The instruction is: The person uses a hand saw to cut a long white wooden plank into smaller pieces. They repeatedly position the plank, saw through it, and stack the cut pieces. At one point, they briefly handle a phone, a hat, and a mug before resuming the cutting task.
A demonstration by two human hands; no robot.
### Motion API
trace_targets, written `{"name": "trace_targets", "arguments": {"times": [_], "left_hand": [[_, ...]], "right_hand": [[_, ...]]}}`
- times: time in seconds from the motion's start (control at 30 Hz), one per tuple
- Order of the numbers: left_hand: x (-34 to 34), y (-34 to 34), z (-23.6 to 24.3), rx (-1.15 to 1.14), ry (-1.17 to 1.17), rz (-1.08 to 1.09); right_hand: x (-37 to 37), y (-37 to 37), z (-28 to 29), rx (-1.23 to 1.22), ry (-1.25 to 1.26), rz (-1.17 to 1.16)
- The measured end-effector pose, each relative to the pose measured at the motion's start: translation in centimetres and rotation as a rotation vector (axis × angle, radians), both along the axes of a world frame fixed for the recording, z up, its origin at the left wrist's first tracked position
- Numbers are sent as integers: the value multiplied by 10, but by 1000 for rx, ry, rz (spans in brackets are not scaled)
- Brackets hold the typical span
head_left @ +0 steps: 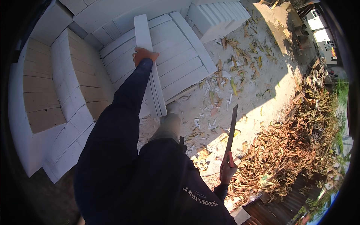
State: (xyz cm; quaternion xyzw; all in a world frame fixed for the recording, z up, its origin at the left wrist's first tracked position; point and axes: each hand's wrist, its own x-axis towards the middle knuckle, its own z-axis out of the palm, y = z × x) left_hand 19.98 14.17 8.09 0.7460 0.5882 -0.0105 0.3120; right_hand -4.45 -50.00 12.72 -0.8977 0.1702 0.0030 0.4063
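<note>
My left hand (144, 56), arm stretched forward, is closed round a long, narrow white slab (143, 32). The slab's lower end, showing thin lengthwise lines as if made of layers, reaches down beside my leg. Behind it lies a wide stack of white blocks (174, 45), which the slab crosses. Low on the right, my right hand (227, 173) is wrapped round the red handle of a handsaw (232, 129). The dark saw blade points up and away over the ground, apart from the slab.
More white block stacks (69, 108) stand at the left, and a ridged white stack (219, 20) at the far side. Pale ground with scattered leaves and white scraps (225, 93) runs between. A heap of dry brown leaves (288, 138) and rusty corrugated sheeting (279, 204) lie on the right.
</note>
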Motion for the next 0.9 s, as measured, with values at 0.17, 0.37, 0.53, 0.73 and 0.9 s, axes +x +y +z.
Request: {"name": "trace_targets", "arguments": {"times": [0.17,0.37,0.53,0.73,0.9], "left_hand": [[4,19,1,-24,15,-48],[13,17,1,103,-6,-210],[30,11,49,80,-137,-468],[65,8,76,126,-83,-1058],[99,6,94,180,10,-1510]], "right_hand": [[7,13,-13,75,74,-138],[0,-8,-23,231,261,-301],[47,-17,-22,-109,130,-177],[67,-7,-28,-136,-52,-258],[43,-5,-14,-152,7,-329]]}}
